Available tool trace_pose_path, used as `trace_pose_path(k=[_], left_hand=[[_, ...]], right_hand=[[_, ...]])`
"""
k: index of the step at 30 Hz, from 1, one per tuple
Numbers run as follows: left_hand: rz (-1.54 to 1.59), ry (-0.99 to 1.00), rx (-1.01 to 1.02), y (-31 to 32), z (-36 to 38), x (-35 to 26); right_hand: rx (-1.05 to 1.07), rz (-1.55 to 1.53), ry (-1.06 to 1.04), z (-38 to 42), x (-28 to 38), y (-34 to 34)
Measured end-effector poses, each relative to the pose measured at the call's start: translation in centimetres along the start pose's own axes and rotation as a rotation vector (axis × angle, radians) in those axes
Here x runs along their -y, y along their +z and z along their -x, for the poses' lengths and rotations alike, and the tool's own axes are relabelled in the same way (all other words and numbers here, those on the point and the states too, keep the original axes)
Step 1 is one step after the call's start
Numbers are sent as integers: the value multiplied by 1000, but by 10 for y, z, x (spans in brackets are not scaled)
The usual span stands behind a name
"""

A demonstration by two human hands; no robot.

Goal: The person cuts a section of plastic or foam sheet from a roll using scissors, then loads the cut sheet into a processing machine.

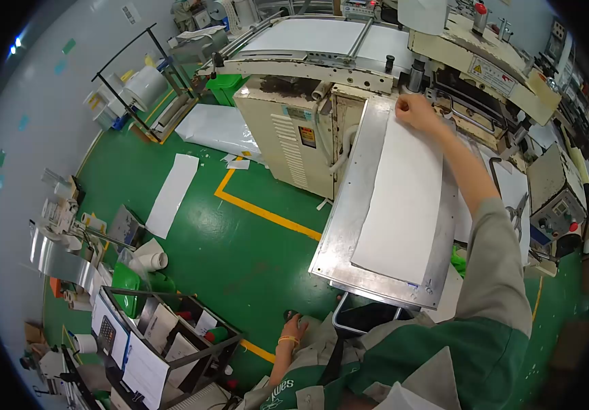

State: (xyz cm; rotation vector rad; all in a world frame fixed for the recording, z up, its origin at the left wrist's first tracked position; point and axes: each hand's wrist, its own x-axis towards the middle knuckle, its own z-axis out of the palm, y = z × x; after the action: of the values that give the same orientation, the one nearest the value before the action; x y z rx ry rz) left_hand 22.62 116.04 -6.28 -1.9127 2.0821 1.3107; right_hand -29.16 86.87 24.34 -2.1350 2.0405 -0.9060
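Note:
My right hand point(415, 113) is at the far end of a long white sheet point(403, 205), its fingers curled together. Whether they pinch the sheet's edge or something small is hidden. The sheet lies lengthwise on a flat metal plate point(349, 225) that slopes away from the machine. Low by my lap, my left hand point(293, 331) has bent fingers around a small dark object that I cannot make out. A yellow band point(287, 339) circles that wrist.
The beige machine point(287, 130) stands beyond the plate, with a white web point(308, 35) across its top. Scissors point(516, 212) lie on the right beside a control box point(559, 205). A rack with papers point(171, 335) stands at lower left. Another white sheet point(173, 195) lies on the green floor.

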Motion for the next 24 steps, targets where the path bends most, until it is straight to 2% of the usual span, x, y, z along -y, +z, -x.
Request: trace_pose_path(k=[3, 6, 9, 13, 19, 24], left_hand=[[7, 19, -14, 2, 0, -5], [38, 61, -46, 9, 1, -2], [35, 7, -9, 13, 8, -5], [31, 2, 3, 16, 13, 0], [87, -48, -5, 22, 18, 4], [72, -68, 26, 23, 18, 12]], right_hand=[[126, -432, 219, -5, -36, 11], [-114, -331, -70, 25, 2, 9], [-66, -171, 29, 27, 6, 11], [12, -286, 143, 8, 0, 11], [-197, -78, 41, 18, 3, 21], [-239, -11, -3, 20, 3, 22]])
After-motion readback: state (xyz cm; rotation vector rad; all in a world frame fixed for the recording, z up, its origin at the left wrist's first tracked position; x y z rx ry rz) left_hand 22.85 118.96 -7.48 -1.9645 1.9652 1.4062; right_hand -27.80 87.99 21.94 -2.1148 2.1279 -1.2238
